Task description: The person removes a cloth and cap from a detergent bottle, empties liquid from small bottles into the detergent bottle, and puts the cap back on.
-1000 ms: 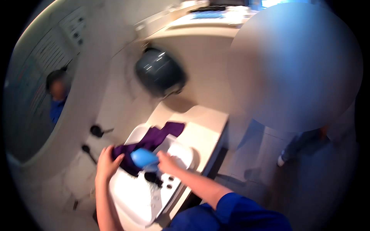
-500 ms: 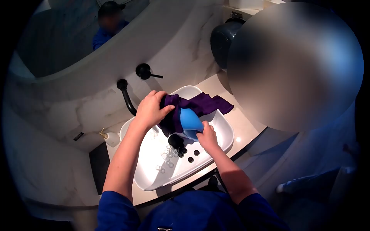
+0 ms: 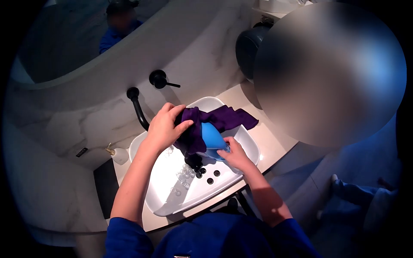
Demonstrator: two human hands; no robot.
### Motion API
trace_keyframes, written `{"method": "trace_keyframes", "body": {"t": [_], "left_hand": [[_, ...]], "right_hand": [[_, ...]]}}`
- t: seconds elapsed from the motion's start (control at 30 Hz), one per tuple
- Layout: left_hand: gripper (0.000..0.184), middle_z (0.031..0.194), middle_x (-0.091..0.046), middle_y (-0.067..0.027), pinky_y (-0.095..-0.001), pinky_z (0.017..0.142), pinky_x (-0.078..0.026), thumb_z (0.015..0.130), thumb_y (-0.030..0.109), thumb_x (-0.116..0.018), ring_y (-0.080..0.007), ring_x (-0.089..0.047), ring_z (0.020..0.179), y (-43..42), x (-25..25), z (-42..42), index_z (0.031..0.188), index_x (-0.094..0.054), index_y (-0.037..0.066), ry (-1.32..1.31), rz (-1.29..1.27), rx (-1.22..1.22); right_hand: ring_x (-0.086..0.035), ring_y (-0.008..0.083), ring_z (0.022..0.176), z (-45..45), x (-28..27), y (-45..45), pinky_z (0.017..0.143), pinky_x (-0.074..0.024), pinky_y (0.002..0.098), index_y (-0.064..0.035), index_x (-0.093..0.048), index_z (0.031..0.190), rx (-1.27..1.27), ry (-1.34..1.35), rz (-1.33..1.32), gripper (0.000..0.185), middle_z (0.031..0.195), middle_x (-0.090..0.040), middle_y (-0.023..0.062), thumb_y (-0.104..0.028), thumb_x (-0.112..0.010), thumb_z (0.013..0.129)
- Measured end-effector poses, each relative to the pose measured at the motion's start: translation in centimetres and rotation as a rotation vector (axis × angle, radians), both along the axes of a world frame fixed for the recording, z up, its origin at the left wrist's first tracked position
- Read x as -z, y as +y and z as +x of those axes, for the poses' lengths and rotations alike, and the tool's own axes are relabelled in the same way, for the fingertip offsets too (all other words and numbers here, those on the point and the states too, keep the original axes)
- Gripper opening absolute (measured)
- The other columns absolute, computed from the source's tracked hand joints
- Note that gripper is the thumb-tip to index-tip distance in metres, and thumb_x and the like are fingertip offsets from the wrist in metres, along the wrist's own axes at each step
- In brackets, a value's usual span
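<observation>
My left hand (image 3: 165, 129) is closed on a dark purple cloth (image 3: 230, 118), which drapes over the back of the sink and hangs into it. Beside the cloth is a smooth, rounded blue bowl-like vessel (image 3: 211, 136), gripped at its lower right by my right hand (image 3: 235, 155). Purple folds cover the vessel's left side. Below both hands, the white sink (image 3: 161, 200) holds several small clear glass bottles (image 3: 185, 176) and small round black caps (image 3: 210, 181). A larger black object (image 3: 193, 161), partly hidden by the cloth, lies close to them.
A black spout (image 3: 138, 109) and lever handle (image 3: 159, 79) project from the marbled wall. Left of the sink stand a white soap dispenser (image 3: 119, 156) and a dark mat (image 3: 105, 189). A dark rounded object (image 3: 248, 51) is at back right. The mirror reflects a person in blue.
The view has shifted slightly. My right fingers have changed their hold on the blue vessel, and the cloth hangs a little lower over it and the black object.
</observation>
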State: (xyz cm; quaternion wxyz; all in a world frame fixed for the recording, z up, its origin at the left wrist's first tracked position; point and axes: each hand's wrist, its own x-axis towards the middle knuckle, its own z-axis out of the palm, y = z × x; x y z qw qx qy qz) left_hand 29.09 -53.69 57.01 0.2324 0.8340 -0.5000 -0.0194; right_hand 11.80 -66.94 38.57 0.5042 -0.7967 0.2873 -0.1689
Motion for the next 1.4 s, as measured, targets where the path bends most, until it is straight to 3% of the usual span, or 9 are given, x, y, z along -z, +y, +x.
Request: {"method": "trace_keyframes", "body": {"t": [0.27, 0.53, 0.6, 0.67, 0.77, 0.87, 0.97, 1.13, 1.4], "left_hand": [[0.020, 0.091, -0.062, -0.0074, -0.0361, 0.072, -0.050, 0.083, 0.021, -0.064, -0.0286, -0.061, 0.082, -1.2, 1.6, 0.7, 0.096, -0.068, 0.006, -0.251, -0.268, 0.183], [0.016, 0.078, -0.062, -0.0102, -0.0342, 0.062, -0.047, 0.085, 0.017, -0.062, -0.0272, -0.060, 0.068, -4.4, -0.8, 1.6, 0.090, -0.067, 0.003, -0.080, -0.470, 0.098], [0.015, 0.071, -0.057, -0.0063, -0.0264, 0.060, -0.043, 0.086, 0.011, -0.062, -0.0143, -0.054, 0.064, -4.6, -2.1, 1.5, 0.086, -0.063, -0.004, 0.064, -0.525, 0.081], [0.018, 0.076, -0.060, -0.0124, -0.0328, 0.061, -0.044, 0.086, 0.018, -0.062, -0.0239, -0.058, 0.065, -4.1, -2.2, 1.6, 0.088, -0.066, 0.000, 0.101, -0.508, 0.071], [0.017, 0.083, -0.061, -0.0133, -0.0352, 0.070, -0.046, 0.085, 0.016, -0.061, -0.0288, -0.059, 0.077, -2.6, 0.3, 2.0, 0.091, -0.063, 0.000, 0.018, -0.486, 0.210], [0.028, 0.119, -0.054, -0.0148, -0.0386, 0.095, -0.040, 0.087, 0.021, -0.059, -0.0327, -0.049, 0.112, -0.9, 2.6, 0.8, 0.110, -0.060, 0.007, 0.051, -0.212, 0.280], [0.037, 0.123, -0.049, -0.0158, -0.0392, 0.098, -0.038, 0.090, 0.029, -0.054, -0.0327, -0.045, 0.116, -0.7, 1.6, 0.5, 0.118, -0.055, 0.006, -0.108, -0.056, 0.283], [0.055, 0.111, -0.052, -0.0146, -0.0406, 0.084, -0.046, 0.082, 0.046, -0.060, -0.0328, -0.054, 0.100, -0.8, -0.1, 0.6, 0.121, -0.053, 0.008, -0.333, 0.119, 0.241], [0.046, 0.082, -0.054, -0.0105, -0.0404, 0.060, -0.049, 0.077, 0.051, -0.064, -0.0308, -0.061, 0.070, -3.3, 1.8, 0.3, 0.083, -0.058, 0.006, -0.370, 0.029, -0.032]], "right_hand": [[-0.056, 0.0318, 0.095, 0.5, -0.1, 0.1, 0.082, -0.0456, 0.0392, -0.0021, -0.054, 0.112, -0.041, 0.031, -0.038, 0.047, 0.103, -0.059, 0.0161, -0.028, -0.069, 0.076], [-0.055, 0.0324, 0.096, 0.6, -1.0, 0.6, 0.084, -0.0449, 0.0392, -0.0014, -0.055, 0.111, -0.008, 0.106, -0.082, 0.047, 0.104, -0.059, 0.0165, -0.029, -0.069, 0.076], [-0.055, 0.0322, 0.097, 0.6, -0.8, 0.7, 0.085, -0.0447, 0.0388, -0.0009, -0.056, 0.110, 0.031, 0.025, -0.042, 0.046, 0.105, -0.059, 0.0162, -0.029, -0.069, 0.076], [-0.056, 0.0322, 0.097, 0.3, 0.2, 0.3, 0.085, -0.0449, 0.0389, -0.0011, -0.056, 0.110, 0.019, 0.007, -0.039, 0.046, 0.105, -0.059, 0.0160, -0.028, -0.070, 0.076], [-0.056, 0.0325, 0.097, -0.4, 1.2, 0.4, 0.085, -0.0454, 0.0387, -0.0015, -0.056, 0.110, 0.042, -0.037, -0.060, 0.046, 0.105, -0.059, 0.0160, -0.028, -0.070, 0.075], [-0.057, 0.0300, 0.096, -0.7, -0.1, 0.6, 0.082, -0.0461, 0.0362, -0.0019, -0.056, 0.111, 0.055, 0.006, -0.107, 0.046, 0.105, -0.058, 0.0158, -0.026, -0.071, 0.075], [-0.054, 0.0317, 0.102, -0.5, -1.5, 0.6, 0.089, -0.0424, 0.0392, -0.0041, -0.054, 0.115, 0.021, 0.022, -0.295, 0.051, 0.106, -0.057, 0.0155, -0.033, -0.069, 0.076], [-0.055, 0.0337, 0.103, 0.5, -3.5, 0.9, 0.089, -0.0427, 0.0411, -0.0026, -0.047, 0.119, -0.027, -0.090, -0.413, 0.057, 0.107, -0.058, 0.0188, -0.034, -0.070, 0.076], [-0.061, 0.0396, 0.083, 0.9, -3.2, 0.7, 0.075, -0.0467, 0.0454, -0.0010, -0.050, 0.095, -0.011, 0.048, -0.352, 0.042, 0.083, -0.064, 0.0214, -0.027, -0.074, 0.073]]}}
